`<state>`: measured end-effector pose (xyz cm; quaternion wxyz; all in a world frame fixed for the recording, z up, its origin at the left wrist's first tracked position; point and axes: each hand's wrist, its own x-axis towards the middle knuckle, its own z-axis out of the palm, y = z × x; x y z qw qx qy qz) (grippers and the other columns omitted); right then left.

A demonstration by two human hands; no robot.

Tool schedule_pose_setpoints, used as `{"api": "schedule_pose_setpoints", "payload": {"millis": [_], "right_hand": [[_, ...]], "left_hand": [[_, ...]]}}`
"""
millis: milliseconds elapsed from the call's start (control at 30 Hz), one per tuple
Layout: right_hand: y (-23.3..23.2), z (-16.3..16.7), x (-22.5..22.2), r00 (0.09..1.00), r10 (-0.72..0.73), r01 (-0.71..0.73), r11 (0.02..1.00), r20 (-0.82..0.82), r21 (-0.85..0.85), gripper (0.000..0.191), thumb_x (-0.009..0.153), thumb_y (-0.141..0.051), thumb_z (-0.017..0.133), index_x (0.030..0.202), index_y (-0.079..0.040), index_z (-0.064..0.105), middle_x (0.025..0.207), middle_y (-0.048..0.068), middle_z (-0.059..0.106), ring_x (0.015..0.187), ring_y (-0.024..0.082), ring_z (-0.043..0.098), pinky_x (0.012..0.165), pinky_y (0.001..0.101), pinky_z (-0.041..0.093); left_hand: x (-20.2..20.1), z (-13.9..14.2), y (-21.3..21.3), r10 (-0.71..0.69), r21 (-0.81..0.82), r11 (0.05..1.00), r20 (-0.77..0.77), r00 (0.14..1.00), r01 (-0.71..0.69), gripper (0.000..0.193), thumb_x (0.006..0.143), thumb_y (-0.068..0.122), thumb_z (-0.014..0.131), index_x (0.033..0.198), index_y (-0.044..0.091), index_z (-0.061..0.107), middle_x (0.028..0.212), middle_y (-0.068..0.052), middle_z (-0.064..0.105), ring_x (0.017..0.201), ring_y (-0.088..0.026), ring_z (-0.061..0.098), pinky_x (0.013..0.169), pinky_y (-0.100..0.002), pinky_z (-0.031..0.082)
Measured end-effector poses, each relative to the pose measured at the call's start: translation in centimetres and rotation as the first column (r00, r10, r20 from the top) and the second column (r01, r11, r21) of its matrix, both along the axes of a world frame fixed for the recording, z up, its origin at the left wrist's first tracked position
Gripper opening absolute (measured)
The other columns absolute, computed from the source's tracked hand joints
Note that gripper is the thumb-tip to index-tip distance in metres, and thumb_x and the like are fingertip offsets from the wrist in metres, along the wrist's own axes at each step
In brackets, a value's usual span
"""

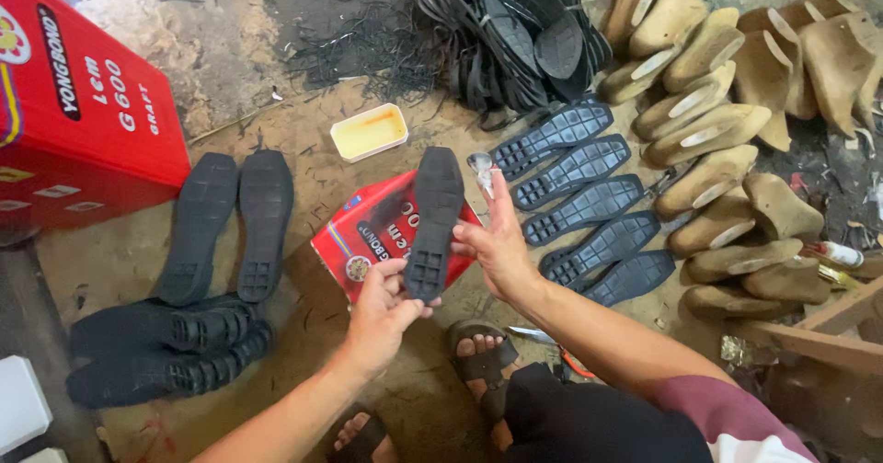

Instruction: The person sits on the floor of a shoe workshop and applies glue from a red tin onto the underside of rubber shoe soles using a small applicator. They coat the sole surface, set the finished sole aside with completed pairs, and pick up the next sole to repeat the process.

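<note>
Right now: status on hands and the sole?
Left hand grips black sole at heel end. Right hand open, palm against sole's edge. Red box directly beneath; row of soles at right.

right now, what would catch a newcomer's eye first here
Most striking is the black shoe sole held up at the centre, the left hand pinching its heel end while the right hand steadies its side. Right of it lies a neat row of black soles, with tan wooden shoe lasts heaped beyond. A bright red box stands far left.
</note>
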<state>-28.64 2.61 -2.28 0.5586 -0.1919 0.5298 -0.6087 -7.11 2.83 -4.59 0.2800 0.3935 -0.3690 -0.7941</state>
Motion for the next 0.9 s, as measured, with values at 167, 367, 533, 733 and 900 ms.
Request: {"api": "schedule_pose_setpoints", "payload": {"millis": [167, 367, 533, 733, 900], "right_hand": [[-1.0, 0.3, -1.2, 0.992, -0.039, 0.03, 0.997, -0.121, -0.075, 0.115, 0.067, 0.025, 0.051, 0.166, -0.014, 0.007, 0.171, 0.008, 0.025, 0.079, 0.01, 0.061, 0.065, 0.0252, 0.053], [-2.0, -0.3, -7.4, 0.909, -0.365, 0.327, 0.924, -0.203, -0.199, 0.114, 0.068, 0.026, 0.052, 0.167, -0.012, 0.01, 0.17, 0.013, 0.031, 0.09, 0.01, 0.062, 0.064, 0.025, 0.051], [-5.3, -0.4, -12.8, 0.727, -0.585, 0.555, 0.809, -0.36, -0.194, 0.108, 0.071, 0.023, 0.051, 0.165, -0.011, 0.009, 0.17, 0.011, 0.026, 0.093, 0.015, 0.061, 0.061, 0.0255, 0.05], [-8.0, -1.3, -12.8, 0.622, -0.604, 0.598, 0.777, -0.499, -0.194, 0.108, 0.072, 0.021, 0.058, 0.166, -0.008, 0.014, 0.168, 0.012, 0.031, 0.093, 0.012, 0.058, 0.07, 0.0233, 0.052], [-8.3, -1.1, -11.9, 0.641, -0.599, 0.59, 0.785, -0.48, -0.191, 0.106, 0.073, 0.021, 0.057, 0.166, -0.008, 0.015, 0.168, 0.011, 0.033, 0.098, 0.009, 0.059, 0.072, 0.0222, 0.052]], "left_hand": [[-1.0, 0.2, -0.3, -0.099, 0.004, 0.995, -0.046, 0.994, 0.099, 0.06, 0.086, -0.004, 0.06, 0.141, 0.001, 0.036, 0.123, -0.017, 0.063, 0.102, -0.024, 0.068, 0.086, -0.037, 0.057], [2.7, 0.6, -3.4, -0.076, -0.192, 0.978, 0.036, 0.996, 0.081, 0.062, 0.089, 0.005, 0.068, 0.144, 0.002, 0.038, 0.134, -0.014, 0.058, 0.109, -0.022, 0.067, 0.097, -0.038, 0.055], [7.7, -0.4, -7.0, 0.13, -0.308, 0.95, 0.259, 0.957, -0.046, 0.059, 0.09, 0.007, 0.068, 0.143, 0.001, 0.042, 0.131, -0.015, 0.062, 0.109, -0.021, 0.068, 0.094, -0.036, 0.056], [12.2, -1.2, -10.8, 0.294, -0.481, 0.876, 0.597, 0.746, 0.039, 0.055, 0.09, 0.009, 0.069, 0.14, 0.0, 0.048, 0.134, -0.015, 0.062, 0.109, -0.02, 0.066, 0.092, -0.034, 0.054], [13.8, -1.3, -10.4, 0.298, -0.487, 0.805, 0.825, 0.48, 0.339, 0.051, 0.084, 0.018, 0.074, 0.131, 0.003, 0.061, 0.134, -0.017, 0.058, 0.117, -0.029, 0.062, 0.095, -0.041, 0.053]]}}
